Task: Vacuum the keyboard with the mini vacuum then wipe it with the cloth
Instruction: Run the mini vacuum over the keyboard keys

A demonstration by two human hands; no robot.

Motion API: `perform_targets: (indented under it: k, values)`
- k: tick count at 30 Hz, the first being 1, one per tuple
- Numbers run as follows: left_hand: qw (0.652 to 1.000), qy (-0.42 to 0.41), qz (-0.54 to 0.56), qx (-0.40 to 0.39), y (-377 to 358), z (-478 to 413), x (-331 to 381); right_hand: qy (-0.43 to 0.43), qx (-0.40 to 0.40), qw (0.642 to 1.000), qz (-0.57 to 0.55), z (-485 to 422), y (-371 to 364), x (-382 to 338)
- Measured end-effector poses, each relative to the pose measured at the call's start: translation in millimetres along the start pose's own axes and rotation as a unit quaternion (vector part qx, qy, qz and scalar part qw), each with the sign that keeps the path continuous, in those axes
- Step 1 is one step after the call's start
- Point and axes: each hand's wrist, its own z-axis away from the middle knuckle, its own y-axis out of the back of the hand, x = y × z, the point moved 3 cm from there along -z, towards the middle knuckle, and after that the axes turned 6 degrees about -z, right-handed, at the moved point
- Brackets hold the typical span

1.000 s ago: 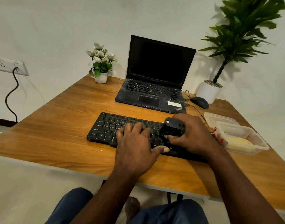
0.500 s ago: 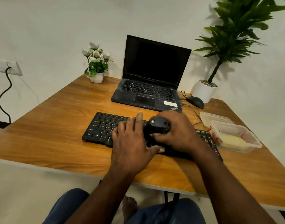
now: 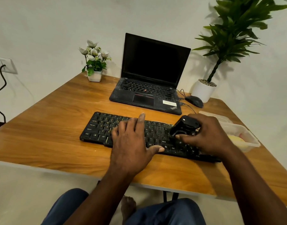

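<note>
His left hand (image 3: 131,143) lay flat on the keyboard (image 3: 100,127) while his right hand (image 3: 206,135) gripped the mini vacuum (image 3: 183,125) against the keys.

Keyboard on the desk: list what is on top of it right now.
The left hand lies flat on the middle of the keyboard; the right hand holds the black mini vacuum on its right half. Keys beneath both hands are hidden.

One head-worn wide-angle view, looking forward and down, close over the wooden table (image 3: 46,127)
</note>
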Motion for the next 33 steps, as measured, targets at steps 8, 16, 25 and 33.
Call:
perform_targets:
  k: [8,16,25,33]
  values:
    - [1.000,0.005,0.003,-0.003,1,0,0,0.037,-0.020,0.998,0.038,7,-25,-9]
    - [1.000,0.005,-0.006,-0.010,-1,-1,0,-0.021,-0.015,0.999,-0.025,11,6,-4]
    - [1.000,0.002,-0.004,-0.007,0,-1,-1,-0.032,-0.058,0.997,0.040,-47,-23,-11]
    - [1.000,0.001,-0.001,-0.005,-2,0,-1,-0.054,-0.192,0.980,-0.011,-48,-18,-18]
